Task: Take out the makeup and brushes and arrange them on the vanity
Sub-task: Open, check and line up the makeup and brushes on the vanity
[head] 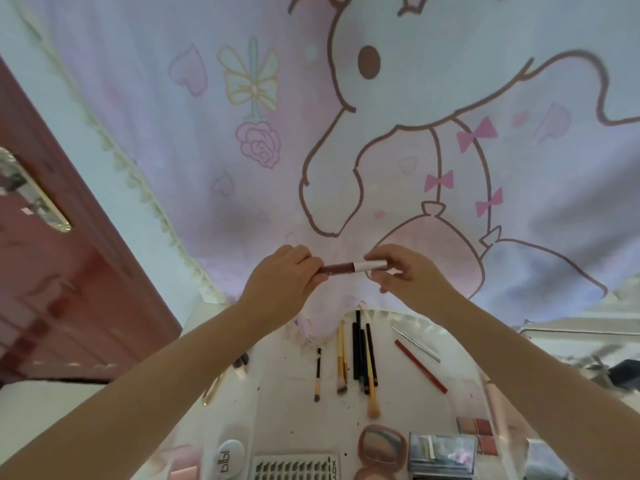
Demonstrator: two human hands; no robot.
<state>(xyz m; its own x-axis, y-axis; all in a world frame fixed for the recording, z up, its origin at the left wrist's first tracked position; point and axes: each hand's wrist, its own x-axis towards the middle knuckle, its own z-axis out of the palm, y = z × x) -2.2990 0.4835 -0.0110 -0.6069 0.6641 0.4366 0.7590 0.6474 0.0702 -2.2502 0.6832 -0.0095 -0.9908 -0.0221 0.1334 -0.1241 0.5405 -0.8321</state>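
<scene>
Both my hands hold a lip gloss tube [341,268] up in front of the curtain, above the vanity. My left hand [282,280] grips its dark red body. My right hand [405,271] pinches its white cap end. On the white vanity top [287,403] below lie several brushes [360,362] and pencils in a row, a red pencil [420,366] and a silver stick [415,342]. Along the near edge sit a lash tray [294,467], a round white compact [228,457], an open pink compact [381,446] and palettes [474,433].
A pink cartoon curtain [346,133] hangs directly behind the vanity. A red door with a metal handle [34,195] stands at the left. A brush [240,367] and a gold stick [214,388] lie under my left forearm. Clutter sits at the far right.
</scene>
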